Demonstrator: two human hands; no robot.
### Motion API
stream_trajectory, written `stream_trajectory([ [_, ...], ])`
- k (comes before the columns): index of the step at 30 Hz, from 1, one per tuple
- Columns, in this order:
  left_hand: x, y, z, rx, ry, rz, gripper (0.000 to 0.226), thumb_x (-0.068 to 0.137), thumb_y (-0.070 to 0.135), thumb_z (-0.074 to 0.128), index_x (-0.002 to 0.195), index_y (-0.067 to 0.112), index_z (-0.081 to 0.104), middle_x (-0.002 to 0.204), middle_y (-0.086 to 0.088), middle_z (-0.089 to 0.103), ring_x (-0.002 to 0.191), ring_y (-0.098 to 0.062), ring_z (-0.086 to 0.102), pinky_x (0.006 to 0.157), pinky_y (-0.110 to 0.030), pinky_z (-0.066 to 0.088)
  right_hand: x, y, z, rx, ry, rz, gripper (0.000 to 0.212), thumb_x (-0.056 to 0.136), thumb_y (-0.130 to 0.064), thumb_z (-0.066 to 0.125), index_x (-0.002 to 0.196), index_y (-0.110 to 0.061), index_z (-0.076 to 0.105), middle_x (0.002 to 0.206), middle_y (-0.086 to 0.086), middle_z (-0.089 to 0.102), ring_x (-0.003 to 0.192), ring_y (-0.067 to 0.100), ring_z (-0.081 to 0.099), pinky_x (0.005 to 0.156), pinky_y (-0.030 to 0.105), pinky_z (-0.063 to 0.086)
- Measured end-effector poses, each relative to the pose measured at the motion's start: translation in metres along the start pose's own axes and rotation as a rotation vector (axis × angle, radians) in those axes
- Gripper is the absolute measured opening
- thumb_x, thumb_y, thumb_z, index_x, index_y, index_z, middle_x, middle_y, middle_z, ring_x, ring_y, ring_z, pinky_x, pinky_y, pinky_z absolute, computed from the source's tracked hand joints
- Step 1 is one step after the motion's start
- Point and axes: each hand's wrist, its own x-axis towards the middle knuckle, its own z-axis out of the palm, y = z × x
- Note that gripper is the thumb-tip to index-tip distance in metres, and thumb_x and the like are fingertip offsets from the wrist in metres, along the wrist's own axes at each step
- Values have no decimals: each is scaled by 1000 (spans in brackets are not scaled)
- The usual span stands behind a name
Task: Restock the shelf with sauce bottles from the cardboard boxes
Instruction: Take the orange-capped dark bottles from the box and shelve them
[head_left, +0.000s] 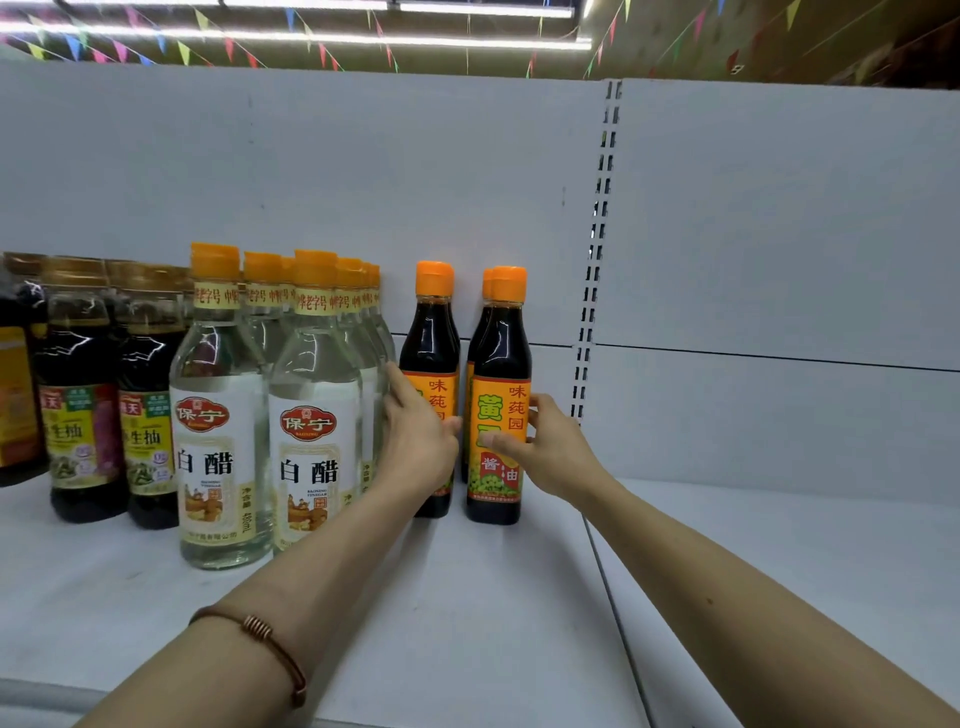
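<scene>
Two rows of dark soy sauce bottles with orange caps and orange labels stand upright on the white shelf (467, 597). My left hand (415, 441) grips the front bottle of the left row (431, 338), covering most of its label. My right hand (550, 447) grips the front bottle of the right row (501, 364), thumb on the label and fingers behind it. At least one more bottle stands behind each. No cardboard box is in view.
Clear white vinegar bottles (317, 415) with orange caps stand in rows just left of my left hand. Farther left stand dark soy bottles with gold caps (83, 395). A slotted upright (597, 260) divides the back panel; the shelf to its right (779, 545) is bare.
</scene>
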Motion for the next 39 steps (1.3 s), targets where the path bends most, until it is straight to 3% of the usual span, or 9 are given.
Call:
stream_trajectory([
  [22, 9, -7, 4, -51, -7, 52, 96, 93, 17, 60, 151, 17, -17, 159, -10, 10, 144, -28, 22, 112, -44, 28, 8, 9, 13, -13, 33, -18, 54, 93, -31, 62, 140, -18, 38, 132, 1, 59, 117, 19, 58, 93, 32, 47],
  [32, 11, -11, 6, -22, 7, 66, 97, 93, 19, 60, 151, 18, -18, 160, -9, 9, 144, -27, 21, 112, -45, 28, 9, 12, 13, -22, 10, -29, 53, 94, -32, 60, 141, -19, 38, 131, 0, 59, 106, 9, 55, 88, 26, 45],
  [39, -2, -9, 8, 48, 53, 221, 95, 93, 2, 55, 150, 34, -14, 160, -5, -16, 148, -27, 5, 114, -50, 22, -5, -1, 9, -146, -16, 78, 58, 95, -43, 56, 140, -13, 37, 138, 6, 55, 125, 23, 53, 92, 31, 43],
])
